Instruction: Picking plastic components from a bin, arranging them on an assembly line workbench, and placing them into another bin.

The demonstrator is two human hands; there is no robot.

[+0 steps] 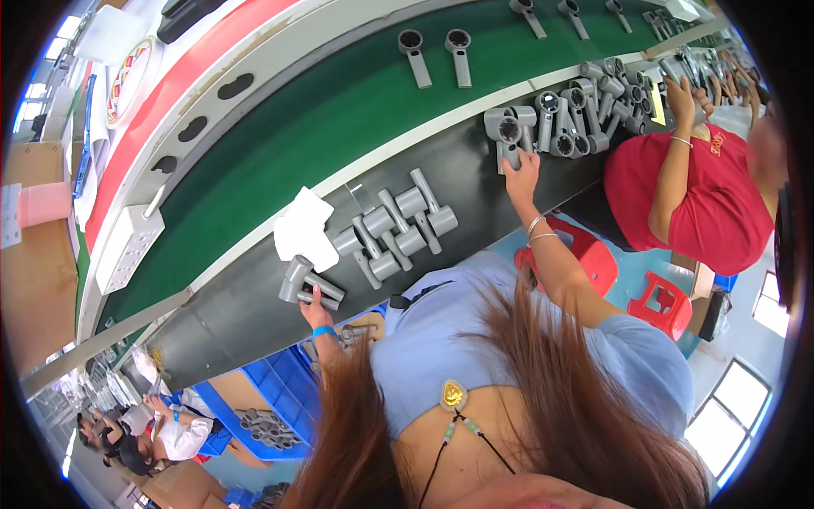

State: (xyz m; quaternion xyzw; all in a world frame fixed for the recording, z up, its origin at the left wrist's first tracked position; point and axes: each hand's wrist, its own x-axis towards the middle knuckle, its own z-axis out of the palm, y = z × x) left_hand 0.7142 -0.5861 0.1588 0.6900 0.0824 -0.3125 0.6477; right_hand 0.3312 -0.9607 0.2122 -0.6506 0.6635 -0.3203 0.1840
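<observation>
My left hand (315,305), with a blue band at the wrist, is closed around a grey hair dryer housing (296,273) near the bench's front edge. A second grey handle lies close against it; whether it is a separate piece I cannot tell. Out to the right, my right hand (521,174) grips the handle of another grey housing (509,131), its round open end turned up. Between my hands, several grey housings (411,202) lie in interlocked rows on the dark bench (246,327). White sheets (305,229) lie just beyond my left hand.
Beyond the bench runs a green conveyor belt (280,161) carrying spaced-out housings (458,55). A crowded group of housings (577,119) lies at the right, beside a co-worker in a red shirt (687,195). Blue bins (280,382) stand below left; red stools (661,304) are at the right.
</observation>
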